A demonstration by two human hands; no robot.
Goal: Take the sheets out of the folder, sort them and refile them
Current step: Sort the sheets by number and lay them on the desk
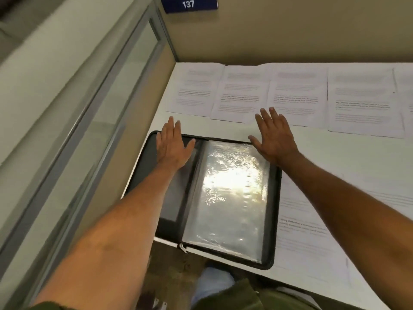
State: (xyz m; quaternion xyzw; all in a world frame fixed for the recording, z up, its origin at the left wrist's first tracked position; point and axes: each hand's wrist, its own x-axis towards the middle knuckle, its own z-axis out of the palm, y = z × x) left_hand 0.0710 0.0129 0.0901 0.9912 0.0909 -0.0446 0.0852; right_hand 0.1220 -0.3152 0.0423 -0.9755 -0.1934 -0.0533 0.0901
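Left hand [171, 144] lies flat with straight fingers on the far left corner of the open black folder [202, 198], whose clear sleeve [225, 198] is uppermost, on the white table [335, 157]; right hand [273, 136], fingers spread and holding nothing, is at the folder's far right corner. One printed sheet [310, 238] lies just right of the folder; beyond the hands a row of sheets [299, 95] runs along the table's far edge, under a blue sign [188, 4] reading 137.
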